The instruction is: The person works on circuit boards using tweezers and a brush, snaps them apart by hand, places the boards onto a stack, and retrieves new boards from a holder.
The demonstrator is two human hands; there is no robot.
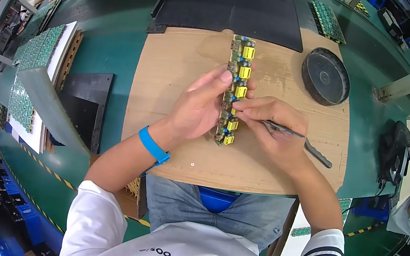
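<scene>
A long narrow circuit board strip (234,57) with a row of yellow components (245,72) stands lengthwise over the cardboard sheet (183,60). My left hand (201,100) grips the strip at its left edge, thumb on top and fingertips showing at the right side. My right hand (274,128) has thumb and forefinger pinched at a yellow component in the lower half of the strip. Dark tweezers (317,154) lie across that hand, held under its fingers. Whether a small part is between the fingertips cannot be made out.
A round black dish (326,76) rests at the cardboard's right. Behind is a black mat (232,9). Boards on white sheets (38,64) and a black plate (85,104) are at left. Another board panel (328,20) lies back right. Other people are at the far left and right edges.
</scene>
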